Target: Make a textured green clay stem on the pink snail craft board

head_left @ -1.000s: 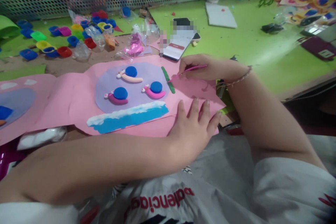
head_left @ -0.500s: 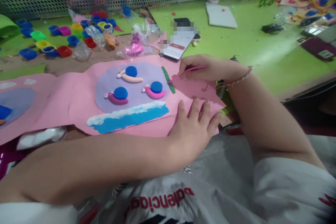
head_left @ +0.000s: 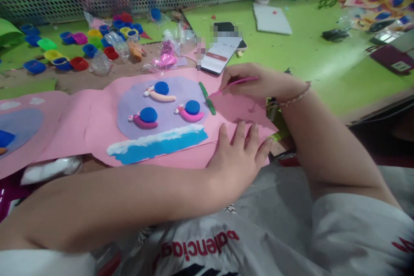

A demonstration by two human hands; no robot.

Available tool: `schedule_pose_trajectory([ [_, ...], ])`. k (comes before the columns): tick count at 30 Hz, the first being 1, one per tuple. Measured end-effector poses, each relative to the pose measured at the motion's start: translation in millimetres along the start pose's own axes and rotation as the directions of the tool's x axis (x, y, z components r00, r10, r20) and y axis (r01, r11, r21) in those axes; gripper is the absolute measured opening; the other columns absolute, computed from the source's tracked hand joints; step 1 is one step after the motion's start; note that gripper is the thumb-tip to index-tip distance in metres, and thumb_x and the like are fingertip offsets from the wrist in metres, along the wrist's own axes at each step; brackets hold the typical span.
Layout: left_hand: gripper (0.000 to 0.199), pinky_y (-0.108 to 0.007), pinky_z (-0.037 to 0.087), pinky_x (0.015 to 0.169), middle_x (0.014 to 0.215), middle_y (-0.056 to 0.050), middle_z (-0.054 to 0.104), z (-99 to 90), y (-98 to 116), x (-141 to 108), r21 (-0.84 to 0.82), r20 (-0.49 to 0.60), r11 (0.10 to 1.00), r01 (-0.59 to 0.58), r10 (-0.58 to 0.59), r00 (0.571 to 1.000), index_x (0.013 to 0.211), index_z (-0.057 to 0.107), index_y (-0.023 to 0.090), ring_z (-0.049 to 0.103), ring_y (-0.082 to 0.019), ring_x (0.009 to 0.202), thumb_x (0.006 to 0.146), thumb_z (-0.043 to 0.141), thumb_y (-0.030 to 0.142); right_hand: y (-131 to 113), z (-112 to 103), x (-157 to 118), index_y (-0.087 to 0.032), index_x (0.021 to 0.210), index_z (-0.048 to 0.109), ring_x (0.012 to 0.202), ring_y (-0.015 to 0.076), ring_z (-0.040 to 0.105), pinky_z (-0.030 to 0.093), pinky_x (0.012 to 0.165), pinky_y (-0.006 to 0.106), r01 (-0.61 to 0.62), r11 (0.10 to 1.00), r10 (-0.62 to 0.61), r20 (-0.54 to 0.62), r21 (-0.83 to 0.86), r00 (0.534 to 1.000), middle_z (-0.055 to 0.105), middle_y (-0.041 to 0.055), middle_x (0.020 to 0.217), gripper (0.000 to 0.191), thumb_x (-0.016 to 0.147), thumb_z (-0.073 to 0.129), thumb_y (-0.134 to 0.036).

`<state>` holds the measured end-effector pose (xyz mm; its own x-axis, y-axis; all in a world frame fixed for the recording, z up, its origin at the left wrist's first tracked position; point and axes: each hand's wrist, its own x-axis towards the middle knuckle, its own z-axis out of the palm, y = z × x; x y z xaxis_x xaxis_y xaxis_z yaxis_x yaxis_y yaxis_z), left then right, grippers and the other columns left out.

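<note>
One hand [head_left: 237,153], the left, lies flat, splayed and gripping nothing, on pink paper [head_left: 226,111] where a blue strip [head_left: 158,148] and three snails [head_left: 148,115] look finished; beyond, the right hand [head_left: 262,84] pinches a pink tool [head_left: 239,82] at a green strip [head_left: 211,107], seemingly unfinished.

A white slab [head_left: 273,20] lies on the green table [head_left: 310,51].

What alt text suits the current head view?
A person's right hand holds a pink tool, its tip at a green strip on pink paper; the left hand lies spread on the paper. Three blue-shelled snails and a phone lie nearby.
</note>
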<state>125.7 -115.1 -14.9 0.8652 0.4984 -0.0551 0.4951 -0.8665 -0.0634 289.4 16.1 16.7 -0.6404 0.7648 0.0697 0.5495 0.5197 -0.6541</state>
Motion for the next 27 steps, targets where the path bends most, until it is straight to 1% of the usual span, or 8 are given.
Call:
schedule_pose_trajectory([
  [4,0.066,-0.063,0.034,0.105,0.155,-0.018,0.025,1.4,-0.2,-0.3,0.009,-0.006,1.000,-0.005,0.005,1.000,0.151,0.019,0.017,0.026,-0.040,0.140,0.092,0.042,0.035,-5.7,2.6,1.7,-0.023,0.081,0.056,0.071,0.0149,0.054,0.045,0.062,0.028,-0.060,0.998,0.061,-0.178,0.014,0.982,0.060,0.0022,0.079,0.003,0.079,0.057,-0.021],
  [6,0.067,-0.063,0.033,0.105,0.155,-0.018,0.025,2.1,0.2,-0.3,0.008,-0.008,1.000,0.000,0.000,1.000,0.151,0.020,0.017,0.027,-0.040,0.140,0.091,0.044,0.035,-9.9,6.5,4.1,-0.023,0.081,0.055,0.069,0.0143,0.054,0.046,0.063,0.028,-0.074,0.997,0.072,-0.233,0.002,0.970,0.058,0.0015,0.077,0.008,0.078,0.055,-0.016],
  [8,0.069,-0.062,0.033,0.106,0.156,-0.018,0.025,2.1,0.7,-0.4,0.010,-0.004,1.000,0.004,-0.004,1.000,0.151,0.020,0.018,0.027,-0.040,0.140,0.090,0.047,0.035,-14.0,11.8,7.5,-0.022,0.082,0.055,0.068,0.0140,0.056,0.047,0.063,0.028,-0.104,0.995,0.103,-0.262,0.008,0.959,0.059,0.0013,0.077,0.012,0.077,0.053,-0.012],
  [11,0.070,-0.062,0.034,0.106,0.155,-0.017,0.026,0.8,0.8,-0.9,0.014,-0.005,1.000,0.006,-0.006,1.000,0.151,0.020,0.018,0.028,-0.039,0.140,0.089,0.048,0.036,-17.9,19.9,13.0,-0.020,0.082,0.056,0.067,0.0148,0.060,0.047,0.062,0.028,-0.165,0.984,0.179,-0.270,0.073,0.946,0.060,0.0022,0.076,0.014,0.076,0.051,-0.009],
  [13,0.069,-0.061,0.035,0.106,0.155,-0.016,0.027,-0.1,0.4,-1.4,0.012,-0.011,1.000,0.008,-0.008,1.000,0.151,0.021,0.018,0.028,-0.039,0.140,0.090,0.048,0.036,-18.4,23.7,15.8,-0.020,0.081,0.055,0.067,0.0149,0.060,0.047,0.063,0.028,-0.181,0.979,0.200,-0.266,0.094,0.943,0.061,0.0026,0.077,0.013,0.075,0.051,-0.009],
  [17,0.069,-0.062,0.033,0.106,0.155,-0.017,0.026,0.1,0.3,-1.6,-0.006,-0.014,1.000,0.004,-0.004,1.000,0.151,0.021,0.017,0.028,-0.040,0.140,0.090,0.048,0.034,-15.8,27.4,18.7,-0.020,0.076,0.053,0.064,0.0138,0.056,0.045,0.062,0.028,-0.196,0.978,0.208,-0.276,0.071,0.938,0.058,0.0018,0.072,0.009,0.077,0.049,-0.013],
  [21,0.071,-0.064,0.032,0.106,0.155,-0.018,0.024,1.1,0.9,-0.4,-0.017,-0.007,1.000,0.002,-0.002,1.000,0.151,0.020,0.017,0.026,-0.041,0.140,0.089,0.049,0.035,-13.0,29.9,19.6,-0.021,0.073,0.051,0.062,0.0124,0.051,0.043,0.061,0.025,-0.188,0.982,0.189,-0.290,0.033,0.938,0.054,-0.0005,0.067,0.010,0.078,0.048,-0.013],
  [27,0.071,-0.063,0.032,0.106,0.156,-0.018,0.023,-0.6,-0.3,-0.7,-0.019,0.015,1.000,-0.005,0.005,1.000,0.151,0.020,0.017,0.025,-0.041,0.141,0.088,0.049,0.034,-12.1,32.7,19.7,-0.021,0.075,0.050,0.062,0.0136,0.053,0.043,0.058,0.025,-0.175,0.976,0.206,-0.303,0.127,0.931,0.055,0.0004,0.066,0.008,0.078,0.047,-0.014],
])
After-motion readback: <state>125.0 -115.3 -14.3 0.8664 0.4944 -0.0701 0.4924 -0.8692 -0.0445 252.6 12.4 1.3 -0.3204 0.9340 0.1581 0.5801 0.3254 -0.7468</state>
